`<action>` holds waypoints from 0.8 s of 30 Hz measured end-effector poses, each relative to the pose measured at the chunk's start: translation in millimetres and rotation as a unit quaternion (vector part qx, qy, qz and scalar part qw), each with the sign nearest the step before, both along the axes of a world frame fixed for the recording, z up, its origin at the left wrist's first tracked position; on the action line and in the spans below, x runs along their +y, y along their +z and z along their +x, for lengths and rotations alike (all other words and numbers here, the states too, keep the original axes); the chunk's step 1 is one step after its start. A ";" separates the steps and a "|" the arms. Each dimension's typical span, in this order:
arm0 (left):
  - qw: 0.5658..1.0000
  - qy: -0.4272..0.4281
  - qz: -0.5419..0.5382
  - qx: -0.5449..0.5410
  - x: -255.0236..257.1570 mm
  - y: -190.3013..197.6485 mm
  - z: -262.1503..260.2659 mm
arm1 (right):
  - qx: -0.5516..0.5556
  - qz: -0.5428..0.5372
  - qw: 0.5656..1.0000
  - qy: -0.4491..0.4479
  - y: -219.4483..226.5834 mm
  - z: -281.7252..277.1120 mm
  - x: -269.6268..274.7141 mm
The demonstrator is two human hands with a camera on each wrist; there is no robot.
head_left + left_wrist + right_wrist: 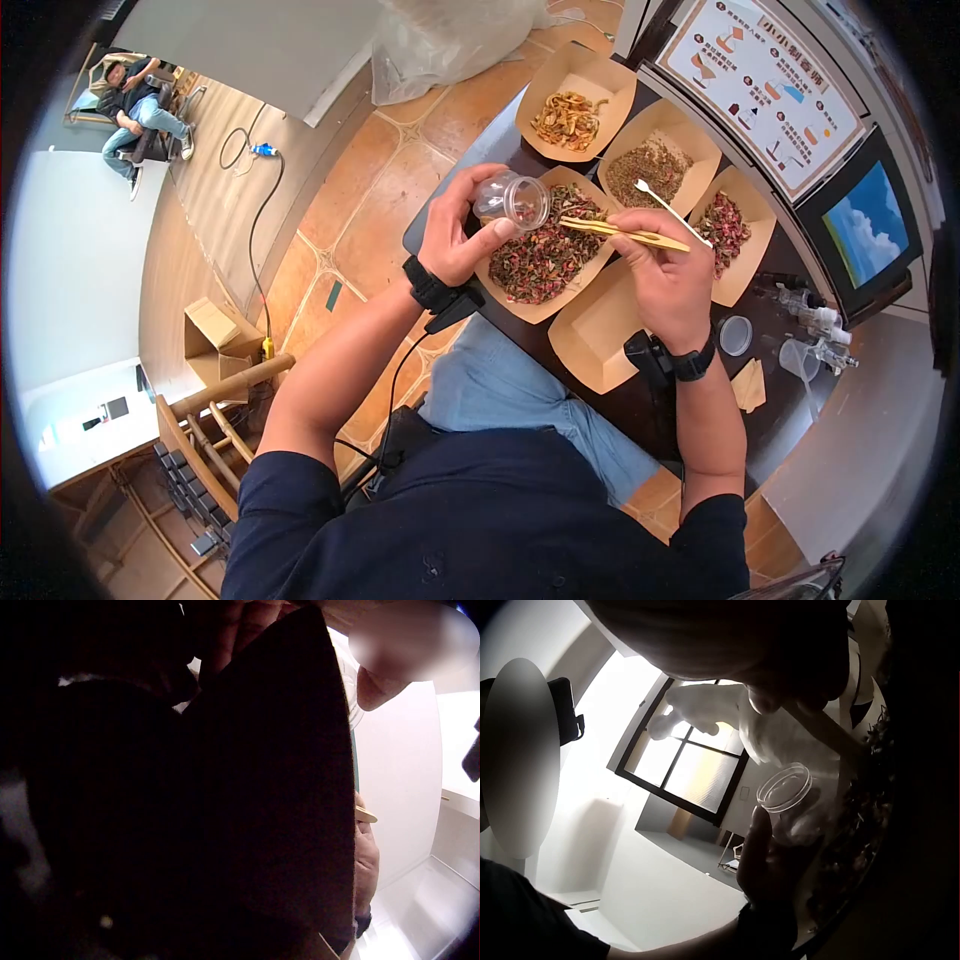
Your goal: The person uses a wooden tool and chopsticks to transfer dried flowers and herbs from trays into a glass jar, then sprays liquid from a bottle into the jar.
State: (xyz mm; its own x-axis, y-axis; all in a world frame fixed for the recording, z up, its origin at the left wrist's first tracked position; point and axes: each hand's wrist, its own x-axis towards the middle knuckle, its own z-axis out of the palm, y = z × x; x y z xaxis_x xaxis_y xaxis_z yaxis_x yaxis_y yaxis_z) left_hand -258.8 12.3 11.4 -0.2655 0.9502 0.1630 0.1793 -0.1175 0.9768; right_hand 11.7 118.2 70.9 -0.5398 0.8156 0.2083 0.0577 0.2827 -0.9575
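Observation:
My left hand (452, 238) grips a clear plastic jar (526, 203) on its side, its round mouth tilted toward my right hand. In the right wrist view the jar's rim (786, 787) shows bare above the left thumb. My right hand (672, 285) pinches wooden tongs (645, 237), their tips at the edge of a dried flower and leaf mix (540, 265). That mix fills a brown paper tray (580, 285) under both hands. A white plastic fork (665, 200) leans across the neighbouring trays. In the left wrist view a dark shape hides most of the left hand.
Other paper trays hold orange-brown dried strips (570, 120), brown crumbs (645, 165) and dried rosebuds (722, 225). Another tray (610, 340) stands nearest my lap. At right lie a clear lid (736, 336), a clear cup (798, 358) and small bottles (825, 318). A person (145, 105) sits far left.

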 end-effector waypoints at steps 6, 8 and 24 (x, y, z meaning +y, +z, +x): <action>1.000 -0.003 -0.001 -0.005 -0.8 -1.0 -0.2 | 0.042 -0.030 0.999 -0.002 11.9 6.4 5.6; 1.000 -0.003 -0.003 -0.011 -0.3 0.6 0.2 | 0.043 -0.030 0.999 0.000 14.4 7.2 5.8; 1.000 0.002 -0.006 0.005 -0.5 -0.2 -0.1 | 0.064 -0.009 0.998 -0.017 13.8 3.9 -1.0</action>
State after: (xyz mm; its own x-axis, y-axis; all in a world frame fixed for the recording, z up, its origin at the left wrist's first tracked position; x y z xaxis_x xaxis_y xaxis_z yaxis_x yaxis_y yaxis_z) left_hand -259.0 11.9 11.2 -0.2670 0.9512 0.1548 0.1891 -0.1058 0.9762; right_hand 15.6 117.2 84.7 -0.4822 0.8369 0.2592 -0.0571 0.2652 -0.9625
